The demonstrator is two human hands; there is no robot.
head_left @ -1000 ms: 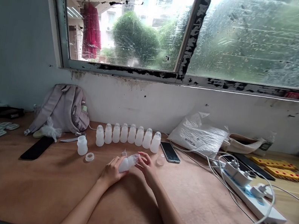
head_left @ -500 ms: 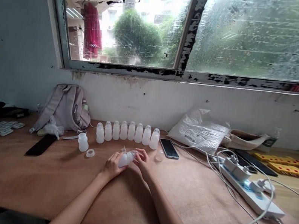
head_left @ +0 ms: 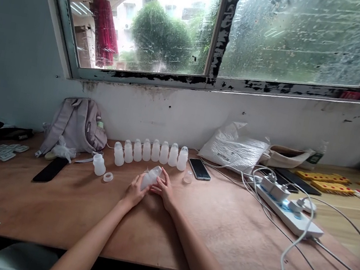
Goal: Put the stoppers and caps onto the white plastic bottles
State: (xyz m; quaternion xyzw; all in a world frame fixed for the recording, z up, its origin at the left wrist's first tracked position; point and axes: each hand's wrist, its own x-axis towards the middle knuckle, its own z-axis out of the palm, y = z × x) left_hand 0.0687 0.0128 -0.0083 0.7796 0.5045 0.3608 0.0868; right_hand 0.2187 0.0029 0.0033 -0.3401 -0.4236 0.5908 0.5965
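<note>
A translucent white baby bottle point(head_left: 149, 179) is tilted to the upper right, off the tabletop, between my two hands. My left hand point(head_left: 135, 190) is wrapped round its lower part. The fingers of my right hand point(head_left: 164, 189) are closed against its right side, near the top. Part of a small clear piece shows just behind the bottle, too hidden to name. To the left stands an open bottle point(head_left: 99, 165) without a top, beside a white ring point(head_left: 108, 177) lying flat. A clear cap point(head_left: 187, 177) lies to the right of my hands.
Several capped bottles point(head_left: 146, 150) stand in a row behind my hands. A phone point(head_left: 199, 169), a silvery plastic bag point(head_left: 233, 148) and a power strip point(head_left: 286, 210) with loose cables lie to the right. A backpack point(head_left: 78, 125) and a black phone-like slab point(head_left: 50, 170) are left.
The view has shifted slightly. The bottle in my hands is tipped more upright, and my right hand's fingers have moved from its clear top end to its side.
</note>
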